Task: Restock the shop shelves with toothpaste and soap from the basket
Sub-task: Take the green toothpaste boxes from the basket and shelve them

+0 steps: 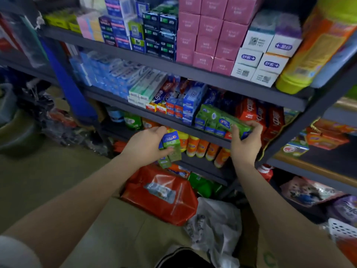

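My left hand [148, 144] grips a small stack of green toothpaste boxes [171, 147] end-on, in front of the lower shelves. My right hand [245, 141] holds one long green toothpaste box [234, 123] lying on the stacked green boxes [207, 118] at the front of the middle shelf [154, 118]. Red toothpaste boxes [257, 115] stand just right of that stack. A corner of a white perforated basket [342, 230] shows at the lower right.
The top shelf carries pink boxes [208, 31] and white boxes [266, 59]. Orange bottles [202, 147] line the shelf below my hands. A red plastic pack [162, 196] lies in an open cardboard box [123, 229], with a white plastic bag [216, 225] beside it.
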